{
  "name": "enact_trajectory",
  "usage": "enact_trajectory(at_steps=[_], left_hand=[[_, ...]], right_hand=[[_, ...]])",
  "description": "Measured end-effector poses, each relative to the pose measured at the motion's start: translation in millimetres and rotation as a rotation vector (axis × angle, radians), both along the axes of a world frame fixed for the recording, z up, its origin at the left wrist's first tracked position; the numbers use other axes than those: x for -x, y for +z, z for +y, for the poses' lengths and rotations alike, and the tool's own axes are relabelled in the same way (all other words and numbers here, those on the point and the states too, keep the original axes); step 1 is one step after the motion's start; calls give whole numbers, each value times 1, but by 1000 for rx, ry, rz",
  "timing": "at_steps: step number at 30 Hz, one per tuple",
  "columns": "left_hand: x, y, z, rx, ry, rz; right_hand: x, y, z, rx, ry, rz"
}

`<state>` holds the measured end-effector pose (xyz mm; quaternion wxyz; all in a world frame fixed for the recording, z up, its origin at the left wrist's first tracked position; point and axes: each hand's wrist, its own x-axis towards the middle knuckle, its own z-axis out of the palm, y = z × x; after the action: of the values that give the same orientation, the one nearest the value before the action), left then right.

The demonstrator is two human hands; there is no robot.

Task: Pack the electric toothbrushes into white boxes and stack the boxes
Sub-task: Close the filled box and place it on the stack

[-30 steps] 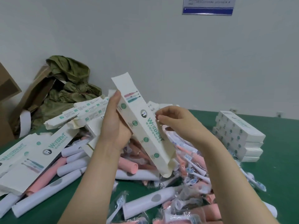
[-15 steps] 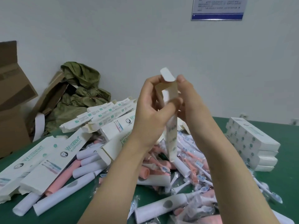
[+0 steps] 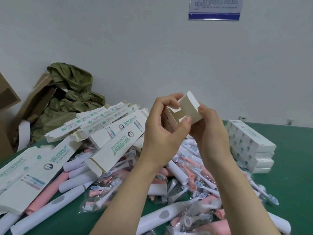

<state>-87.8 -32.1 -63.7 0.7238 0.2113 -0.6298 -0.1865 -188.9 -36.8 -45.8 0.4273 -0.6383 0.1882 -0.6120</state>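
Both hands are holding a white box up at the centre of the frame, its end flaps open toward the camera. The left hand is gripping it, fingers curled over the top and thumb pressing a side flap. The right hand is pinching the tuck flap's right edge. Below them, toothbrush handles in white and pink and bagged brush heads are lying heaped on the green worktop. More printed cartons are piling up at centre left. A stack of closed boxes is sitting at the right, well apart from the hands.
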Motion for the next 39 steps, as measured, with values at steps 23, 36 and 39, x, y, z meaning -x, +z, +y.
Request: enact_trajectory(at_steps=[23,36,39], left_hand=[[-8,-33,0,-107,298,-164],[-20,-30,3,-92,232,-34],[-46,-21,5,-66,-10,249]], right_hand=[[14,-32,1,589,-530,531],[-3,-39,5,417,-345,278],[5,-41,-3,37,-381,22]])
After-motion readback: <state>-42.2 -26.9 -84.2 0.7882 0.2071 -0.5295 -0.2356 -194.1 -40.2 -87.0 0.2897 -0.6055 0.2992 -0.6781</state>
